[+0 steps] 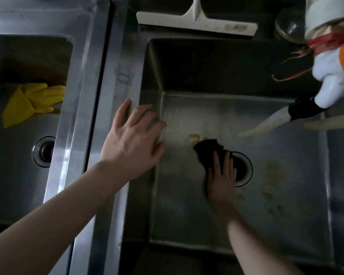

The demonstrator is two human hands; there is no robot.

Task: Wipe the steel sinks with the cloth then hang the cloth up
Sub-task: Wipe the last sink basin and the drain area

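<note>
The right sink (216,225) fills most of the view, a deep steel basin with its drain (243,168) near the middle of the floor. The left sink (18,145) lies well off to the drain's left, past the steel divider (91,108), with a yellow glove (33,102) lying in it. Behind the drain, on the back rim, rests a white squeegee (197,21); to the drain's upper right hangs a wrapped tap (330,76).

The left hand (131,137) lies flat and spread on the rim left of the drain, holding nothing, apparently bracing. The right hand (221,179) is down on the basin floor, touching the drain's left edge, fingers pressed flat on the cloth (209,153).

The cloth is a dark crumpled wad just left of the drain, its long axis running from the fingertips up and leftward, its far end touching a yellow stain (195,137). More yellow stains (272,181) lie right of the drain, so the next stroke probably has to sweep across the drain to the right. The right hand is plainly the nearer one. Wiping looks only partly done, and the cloth is not yet hung up.
</note>
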